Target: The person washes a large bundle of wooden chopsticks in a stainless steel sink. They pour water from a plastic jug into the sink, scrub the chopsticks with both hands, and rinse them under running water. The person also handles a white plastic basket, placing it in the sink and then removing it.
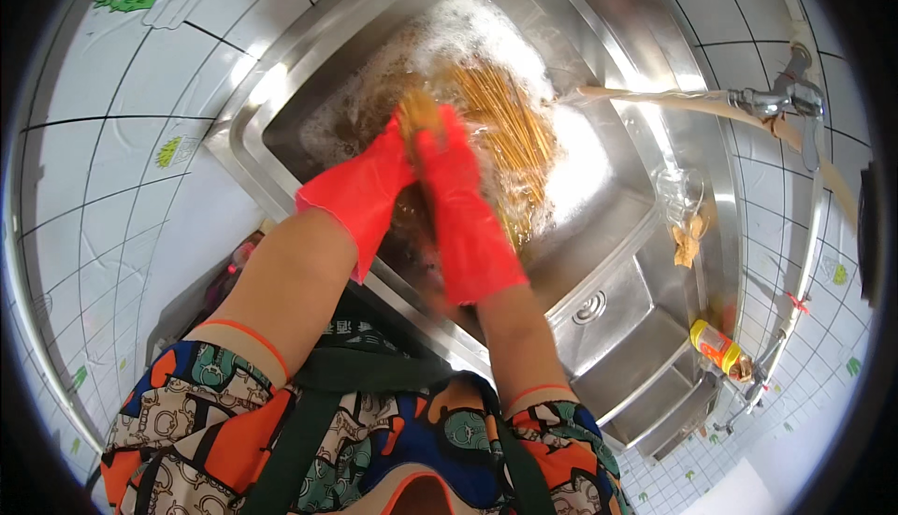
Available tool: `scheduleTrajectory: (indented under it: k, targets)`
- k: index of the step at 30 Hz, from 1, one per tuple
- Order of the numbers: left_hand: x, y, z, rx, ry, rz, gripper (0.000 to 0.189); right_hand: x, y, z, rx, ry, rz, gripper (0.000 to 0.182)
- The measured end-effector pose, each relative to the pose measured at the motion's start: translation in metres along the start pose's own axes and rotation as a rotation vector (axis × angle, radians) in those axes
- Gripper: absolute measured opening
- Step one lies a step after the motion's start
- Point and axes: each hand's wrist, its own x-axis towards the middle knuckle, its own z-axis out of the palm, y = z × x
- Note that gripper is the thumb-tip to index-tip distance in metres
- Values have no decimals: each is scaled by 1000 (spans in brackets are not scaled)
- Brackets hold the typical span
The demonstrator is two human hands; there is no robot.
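Observation:
Red rubber gloves cover both of my hands over a stainless steel sink basin [596, 248]. My left hand [393, 150] and my right hand [449, 154] press together around a bundle of thin wooden sticks [421, 111], its ends pointing away from me. Motion blurs the fingers and the bundle. Many more thin wooden sticks [508, 115], chopsticks or skewers, lie in foamy brownish water [351, 122] just right of my hands. White suds [484, 24] gather at the far side.
Water runs from a wall tap [779, 101] into the basin beside a beige hose [673, 97]. A clear glass or plastic vessel [679, 192] and a yellow-lidded container [715, 346] stand on the right ledge. Smaller basins with a drain [589, 306] adjoin at lower right.

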Motion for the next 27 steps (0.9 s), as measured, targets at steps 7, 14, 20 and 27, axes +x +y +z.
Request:
scheduleTrajectory:
  k: [7, 14, 20, 27]
  targets:
    - [-48, -2, 22, -156, 145, -43, 88, -21, 38, -40, 170, -9, -169, 89]
    - [-24, -11, -7, 0, 114, -202, 87, -11, 74, -55, 573, -370, 256, 91]
    - [-9, -8, -28, -34, 126, -66, 85, -11, -35, -70, 691, -390, 235, 67]
    - [3, -13, -8, -20, 88, -35, 82, 12, -48, -42, 95, -129, 220, 69]
